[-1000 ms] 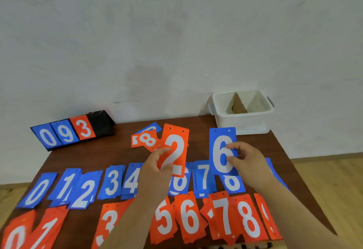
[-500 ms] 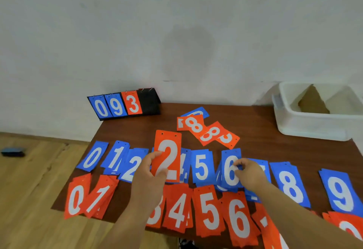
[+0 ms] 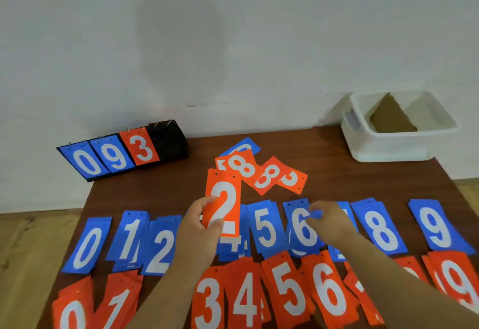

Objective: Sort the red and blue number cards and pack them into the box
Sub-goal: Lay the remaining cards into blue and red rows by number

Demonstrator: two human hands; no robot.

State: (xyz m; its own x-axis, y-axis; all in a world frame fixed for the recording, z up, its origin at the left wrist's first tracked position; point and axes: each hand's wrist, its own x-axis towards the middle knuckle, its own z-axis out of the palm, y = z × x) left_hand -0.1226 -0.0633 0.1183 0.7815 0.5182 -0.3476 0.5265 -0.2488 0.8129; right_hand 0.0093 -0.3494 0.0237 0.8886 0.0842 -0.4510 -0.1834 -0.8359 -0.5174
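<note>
Sorting looks the step in hand: the left hand has its grip pinched on the red 2 card, raised just left of the blue 5 pile; the right hand pinches the blue 6 card just right of it; next, probably, lowering the 2 into the red row gap, nearer and left of that pile; the box waits far right.

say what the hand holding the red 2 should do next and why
Probably draw the left hand back and lay the red 2 card it grips between the red 1 pile and the red 3 pile. The red row runs in number order, and the card hangs over the blue row. The forearm hides that slot. The right hand pinches the blue 6 card.
</note>
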